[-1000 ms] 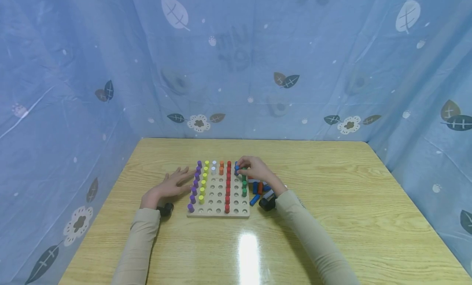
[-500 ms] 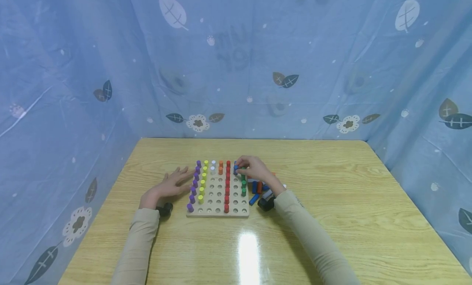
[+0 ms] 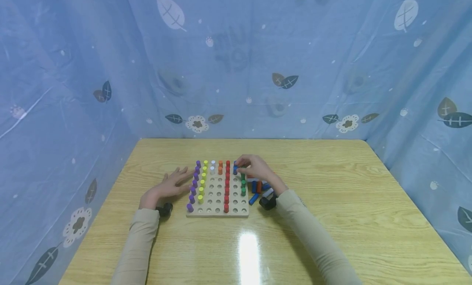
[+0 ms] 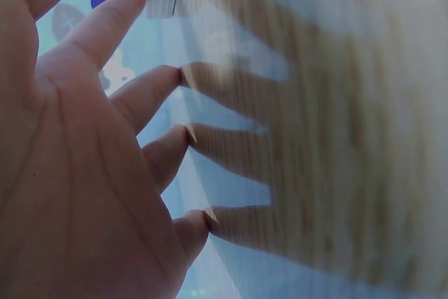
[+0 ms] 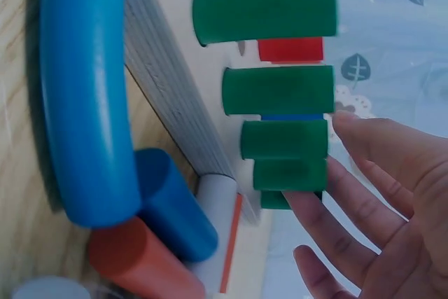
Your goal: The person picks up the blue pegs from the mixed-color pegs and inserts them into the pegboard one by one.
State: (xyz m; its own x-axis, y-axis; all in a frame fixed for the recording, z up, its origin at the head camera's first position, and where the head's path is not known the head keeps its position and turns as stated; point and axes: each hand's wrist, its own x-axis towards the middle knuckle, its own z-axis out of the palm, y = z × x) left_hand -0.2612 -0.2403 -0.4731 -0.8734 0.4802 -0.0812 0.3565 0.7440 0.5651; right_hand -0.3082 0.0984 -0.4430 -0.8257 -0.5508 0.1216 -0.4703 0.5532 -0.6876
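Very little has moved since the earlier frame: we find the right hand (image 3: 256,169) still over the far right part of the board (image 3: 217,214), at an upright blue peg (image 3: 235,170), second from the board's far edge. Thumb and fingers are about it; we cannot tell whether they pinch. We note the left hand (image 3: 169,186) spread, left of the board, one fingertip at its edge. Green pegs (image 3: 243,183) stand along the board's right side; loose pegs (image 3: 259,187) lie just right of it.
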